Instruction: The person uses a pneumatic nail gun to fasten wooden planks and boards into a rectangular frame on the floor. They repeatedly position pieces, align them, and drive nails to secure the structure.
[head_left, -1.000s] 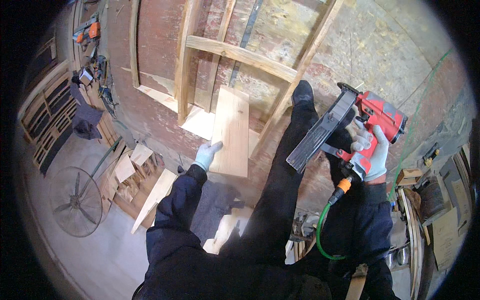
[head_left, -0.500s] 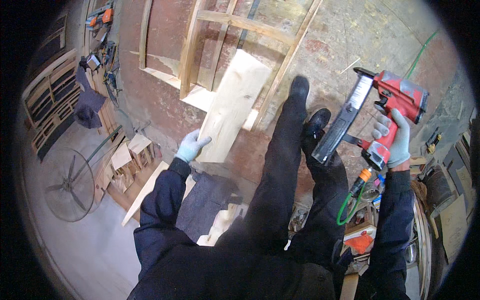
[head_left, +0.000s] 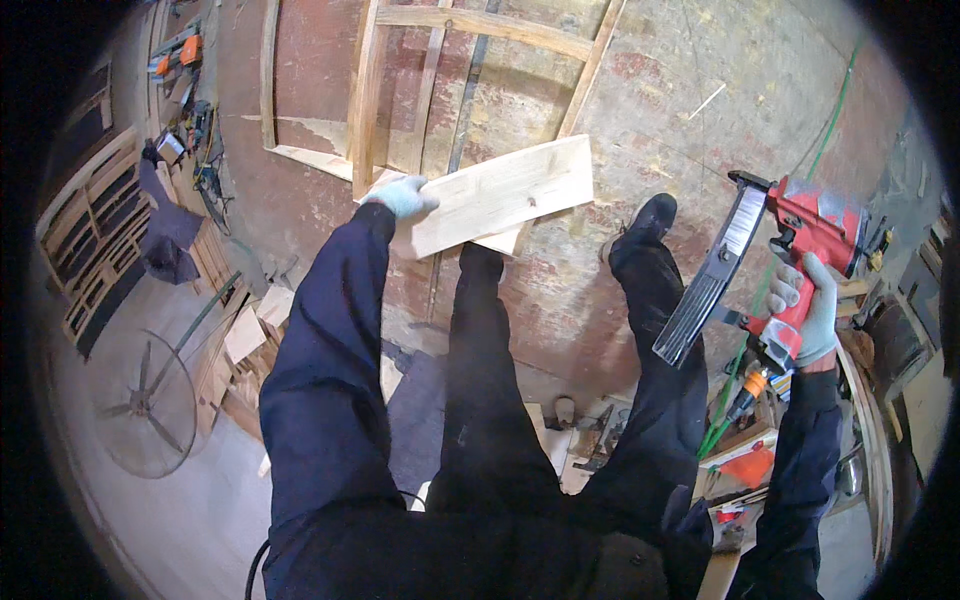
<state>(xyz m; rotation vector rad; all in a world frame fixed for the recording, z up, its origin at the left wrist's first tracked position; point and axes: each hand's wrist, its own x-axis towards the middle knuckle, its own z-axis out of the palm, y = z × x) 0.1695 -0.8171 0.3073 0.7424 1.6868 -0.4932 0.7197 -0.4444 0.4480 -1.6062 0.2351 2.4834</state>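
Left hand (head_left: 402, 195), gloved, grips one end of a pale short board (head_left: 500, 195); the board is carried flat, off the floor, over the lower corner of the timber frame (head_left: 400, 90) that lies on the red-brown floor (head_left: 640, 110). Its far end points toward the person's right foot (head_left: 645, 225).

Right hand (head_left: 808, 310), also gloved, is clenched on the handle of a red nail gun (head_left: 775, 255). Long black magazine angles down and inward, nose up, clear of any wood. An orange coupling and green air hose (head_left: 735, 400) hang below the handle.

Step in hand, as I read it: positioning the board on the frame, not yet seated, nothing fastened.

Next move calls for: lay the board square across the frame members, hold it down with fingers well away from the nail line, then bring the gun nose flat onto the board.

Scrap offcuts (head_left: 250, 330) and a round fan guard (head_left: 150, 400) sit by the floor's left edge.
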